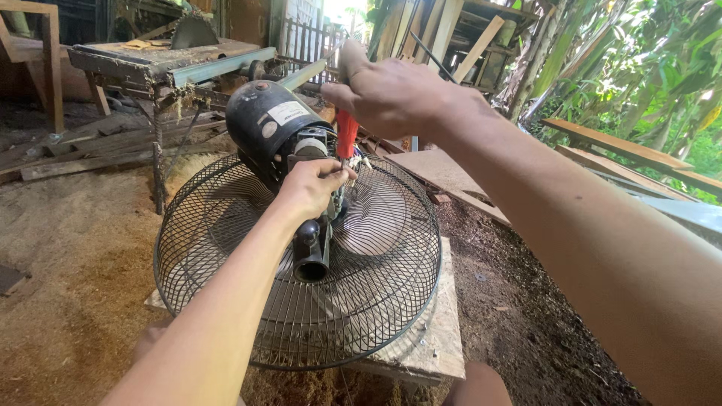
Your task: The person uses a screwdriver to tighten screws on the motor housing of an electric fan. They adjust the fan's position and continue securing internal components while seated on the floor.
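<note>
Black fan [301,256], wire grille face-down, is laid on wooden board [440,338]; domed motor housing [263,124] at 11 o'clock. Red-handled screwdriver [347,134] is clamped in right hand [387,94]; screwdriver's tip is pinched by left hand [310,184] at motor mount.

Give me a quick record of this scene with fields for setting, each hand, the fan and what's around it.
setting: outdoor wood workshop, sawdust on the ground
left hand: fingers pinched at the fan's motor mount, beside the screwdriver tip
right hand: gripping the red-handled screwdriver, held upright, tip down at the motor
fan: black wire cage lying face down, black motor on top
support: fan rests on a wooden board
behind: table saw with round blade, stacked planks to the right
</note>
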